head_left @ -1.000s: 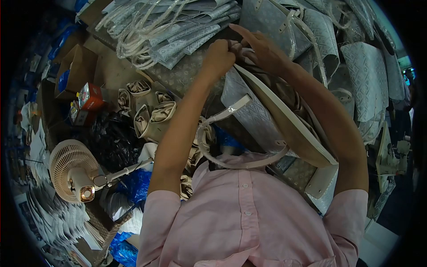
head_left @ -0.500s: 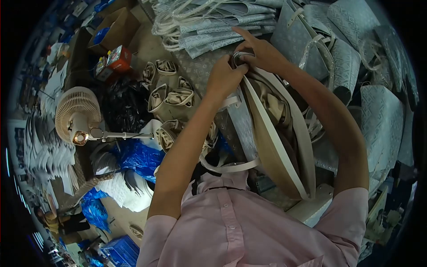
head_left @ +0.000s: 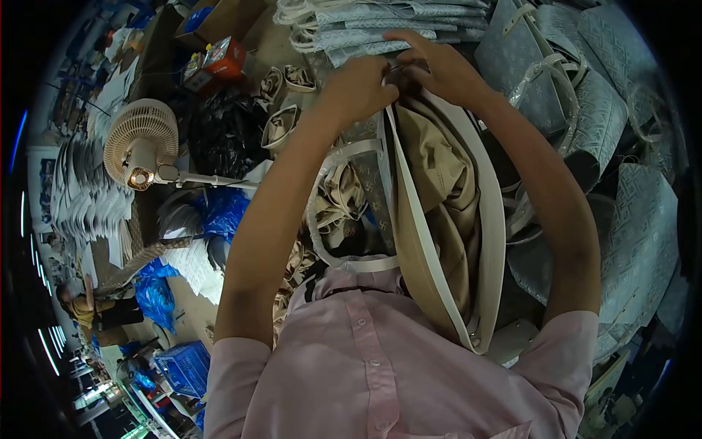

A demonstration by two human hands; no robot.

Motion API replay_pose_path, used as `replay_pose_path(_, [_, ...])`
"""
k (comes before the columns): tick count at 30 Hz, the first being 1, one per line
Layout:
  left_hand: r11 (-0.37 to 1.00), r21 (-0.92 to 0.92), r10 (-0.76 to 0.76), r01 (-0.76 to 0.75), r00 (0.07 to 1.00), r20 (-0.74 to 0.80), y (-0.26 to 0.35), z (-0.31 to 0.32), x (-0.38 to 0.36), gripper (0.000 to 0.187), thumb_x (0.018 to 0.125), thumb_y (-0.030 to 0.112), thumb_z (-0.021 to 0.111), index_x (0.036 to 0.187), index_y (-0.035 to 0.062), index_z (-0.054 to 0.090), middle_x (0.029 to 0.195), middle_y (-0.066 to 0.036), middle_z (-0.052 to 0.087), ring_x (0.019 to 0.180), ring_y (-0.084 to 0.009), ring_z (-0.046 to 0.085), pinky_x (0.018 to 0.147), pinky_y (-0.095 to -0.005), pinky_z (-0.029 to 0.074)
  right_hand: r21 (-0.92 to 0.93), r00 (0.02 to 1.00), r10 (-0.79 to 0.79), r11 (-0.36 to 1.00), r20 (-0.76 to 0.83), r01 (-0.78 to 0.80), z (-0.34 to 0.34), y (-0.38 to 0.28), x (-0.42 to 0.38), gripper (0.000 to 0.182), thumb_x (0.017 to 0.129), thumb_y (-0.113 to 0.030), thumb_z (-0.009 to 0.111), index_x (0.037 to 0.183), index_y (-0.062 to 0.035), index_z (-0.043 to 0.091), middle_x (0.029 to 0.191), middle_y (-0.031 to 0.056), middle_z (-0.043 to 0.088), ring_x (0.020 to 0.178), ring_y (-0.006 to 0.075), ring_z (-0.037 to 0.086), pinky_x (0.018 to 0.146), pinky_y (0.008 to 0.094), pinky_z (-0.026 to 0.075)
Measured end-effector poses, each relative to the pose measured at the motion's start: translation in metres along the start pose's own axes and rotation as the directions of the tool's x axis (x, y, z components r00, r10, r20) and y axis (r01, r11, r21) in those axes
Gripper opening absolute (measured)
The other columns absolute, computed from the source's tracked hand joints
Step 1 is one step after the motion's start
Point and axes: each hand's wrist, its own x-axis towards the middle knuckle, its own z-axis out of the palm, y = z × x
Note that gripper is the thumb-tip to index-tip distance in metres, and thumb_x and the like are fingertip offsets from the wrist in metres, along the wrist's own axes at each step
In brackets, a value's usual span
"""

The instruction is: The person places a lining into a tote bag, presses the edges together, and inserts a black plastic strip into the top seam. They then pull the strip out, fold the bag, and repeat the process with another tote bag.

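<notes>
While grey patterned bags [head_left: 559, 88] crowd 1 to 3 o'clock, the tan-lined handbag [head_left: 439, 172] gapes open right of centre, far end near 12, near end about 5. Beige fan [head_left: 141, 143] at 10. Bag's pale handle [head_left: 316, 201] loops out left, towards 9. Both hands meet at its far end: left hand [head_left: 360, 89], fingers curled, clamped on the edge; right hand [head_left: 447, 71] pinching there too, index apart, extended.

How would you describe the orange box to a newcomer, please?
Find the cream fan at the left. Beyond it lies a black plastic bag. Just past that bag, the small box shows an orange-red side, unlike the plain brown carton behind.
</notes>
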Motion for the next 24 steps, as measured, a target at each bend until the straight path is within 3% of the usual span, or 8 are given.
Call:
replay_pose_path(2, [0.952, 0.286, 0.129, -0.111, 0.991, -0.045, -0.004, 0.003, 0.011, 0.028, 0.075, 0.022, 0.059, 0.081, -0.0053, 0.062, 0.066, -0.019, 0.058, 0.060, -0.0293, 0.056, 0.060, -0.0354, 0.045, 0.006, 1.000, 0.001, 1.000, 0.001, -0.001, 0.002, -0.003, -0.001, 0.055, 0.081, 0.000, 0.053, 0.129, -0.0207, 0.037, 0.097, 0.0132, 0.065, 0.094, 0.0272, 0.062, 0.081, 0.0363, 0.047])
replay_pose_path(5, [0.959, 0.263, 0.124, -0.108, 0.991, -0.043, -0.006, 0.002, 0.018, 0.020, 0.070, 0.016, 0.060, 0.079, -0.0008, 0.064, 0.073, -0.021, 0.061, 0.073, -0.0361, 0.061, 0.067, -0.0427, 0.048, 0.020, 1.000, -0.011, 1.000, -0.024, 0.011, 0.001, -0.007, -0.002, 0.053, 0.081, 0.000, 0.053, 0.128, -0.0198, 0.039, 0.096, 0.0130, 0.065, 0.093, 0.0267, 0.062, 0.081, 0.0354, 0.047])
replay_pose_path(13, [0.970, 0.185, 0.153, -0.156, 0.988, 0.028, -0.012, -0.006, 0.002, 0.016, 0.069, 0.012, 0.056, 0.072, -0.0022, 0.063, 0.070, -0.022, 0.060, 0.073, -0.0367, 0.060, 0.068, -0.0448, 0.047, 0.062, 1.000, -0.010, 0.998, 0.001, 0.010, 0.009, -0.012, -0.007, 0.053, 0.081, 0.000, 0.053, 0.128, -0.0163, 0.037, 0.092, 0.0130, 0.066, 0.088, 0.0274, 0.063, 0.077, 0.0358, 0.049])
replay_pose_path(16, [0.929, 0.276, 0.261, -0.247, 0.965, -0.014, -0.015, -0.002, 0.009, 0.015, 0.069, 0.010, 0.054, 0.072, -0.0031, 0.062, 0.070, -0.023, 0.059, 0.072, -0.0379, 0.059, 0.068, -0.0448, 0.047, -0.109, 0.991, -0.122, 0.987, -0.050, 0.116, 0.009, -0.016, -0.009, 0.055, 0.081, -0.002, 0.053, 0.131, -0.0166, 0.032, 0.089, 0.0141, 0.065, 0.087, 0.0294, 0.063, 0.075, 0.0362, 0.049])
replay_pose_path(18, [0.903, 0.314, 0.321, -0.295, 0.946, -0.035, -0.018, 0.002, 0.018, 0.015, 0.069, 0.008, 0.053, 0.071, -0.0035, 0.062, 0.070, -0.023, 0.059, 0.072, -0.0384, 0.059, 0.068, -0.0447, 0.047, -0.263, 0.999, 0.045, 0.964, -0.009, -0.046, 0.008, -0.023, -0.010, 0.058, 0.083, -0.004, 0.054, 0.133, -0.0168, 0.028, 0.089, 0.0154, 0.065, 0.084, 0.0315, 0.062, 0.074, 0.0353, 0.049])
replay_pose_path(20, [0.746, 0.406, 0.537, -0.529, 0.837, 0.104, -0.025, -0.001, 0.028, 0.017, 0.073, 0.009, 0.052, 0.076, -0.0045, 0.062, 0.070, -0.023, 0.059, 0.069, -0.0415, 0.056, 0.066, -0.0437, 0.044, -0.257, 0.998, 0.060, 0.965, 0.001, -0.057, 0.010, -0.012, -0.001, 0.055, 0.085, -0.007, 0.054, 0.133, -0.0148, 0.029, 0.090, 0.0145, 0.065, 0.085, 0.0293, 0.062, 0.075, 0.0341, 0.049])
replay_pose_path(22, [0.789, 0.332, 0.489, -0.517, 0.856, 0.170, -0.024, -0.008, 0.029, 0.015, 0.073, 0.009, 0.053, 0.073, -0.0034, 0.063, 0.069, -0.023, 0.059, 0.070, -0.0409, 0.057, 0.066, -0.0437, 0.045, -0.261, 0.995, 0.099, 0.961, 0.013, -0.092, 0.001, -0.020, -0.015, 0.053, 0.086, -0.011, 0.054, 0.134, -0.0128, 0.030, 0.092, 0.0136, 0.065, 0.086, 0.0272, 0.063, 0.075, 0.0329, 0.049])
replay_pose_path(24, [0.823, 0.282, 0.444, -0.493, 0.868, 0.221, -0.021, -0.014, 0.032, 0.017, 0.077, 0.013, 0.058, 0.074, -0.0002, 0.067, 0.067, -0.021, 0.061, 0.065, -0.0353, 0.061, 0.061, -0.0417, 0.046, -0.197, 0.983, 0.141, 0.967, -0.121, -0.163, -0.018, -0.044, -0.022, 0.052, 0.087, -0.013, 0.054, 0.133, -0.0112, 0.031, 0.094, 0.0134, 0.064, 0.087, 0.0260, 0.063, 0.076, 0.0326, 0.049])
